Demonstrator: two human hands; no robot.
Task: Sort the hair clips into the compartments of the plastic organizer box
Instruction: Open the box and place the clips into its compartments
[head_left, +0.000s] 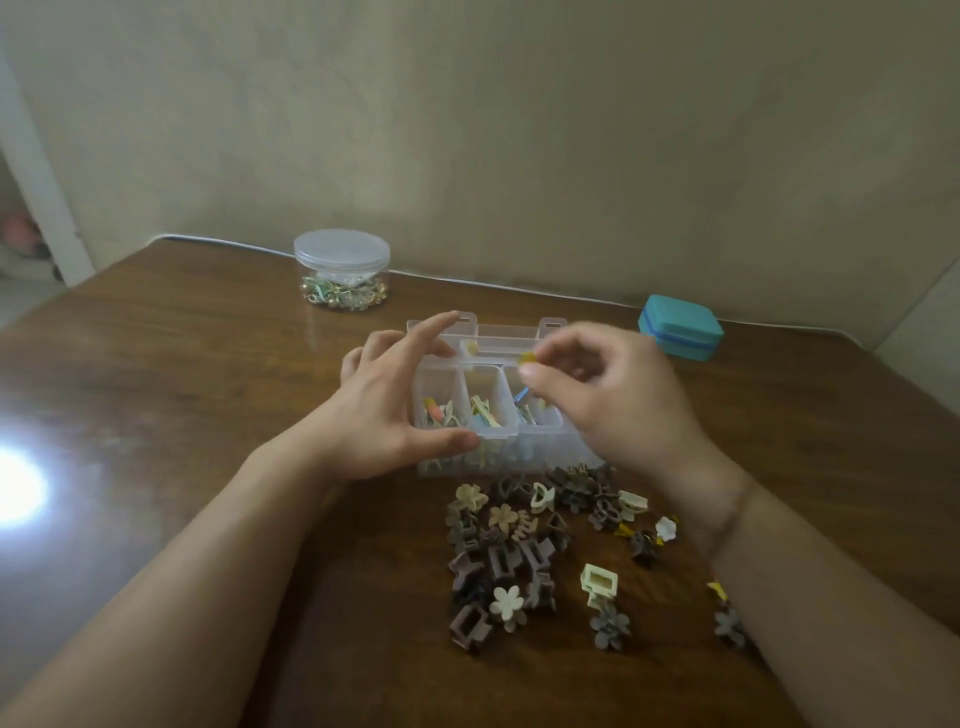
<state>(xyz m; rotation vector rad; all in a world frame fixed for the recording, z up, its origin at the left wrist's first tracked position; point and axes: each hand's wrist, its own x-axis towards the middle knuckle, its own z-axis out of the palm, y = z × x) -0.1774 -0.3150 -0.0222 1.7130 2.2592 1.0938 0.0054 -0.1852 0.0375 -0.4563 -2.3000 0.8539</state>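
Several compartments of the organizer box (488, 410) hold clips; a large pile (524, 545) waits at six o'clock; right hand (602, 395) pinches, seemingly, a yellow clip (528, 358); left hand (384, 410) steadies the box, fingers spread.

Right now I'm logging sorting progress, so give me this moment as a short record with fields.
left hand: steadies the organizer box at its left side
right hand: pinches a small yellow clip above the box
box compartments: three near ones each hold some clips
unsorted clips: pile on the table in front of the box
also present: lidded round jar, teal case
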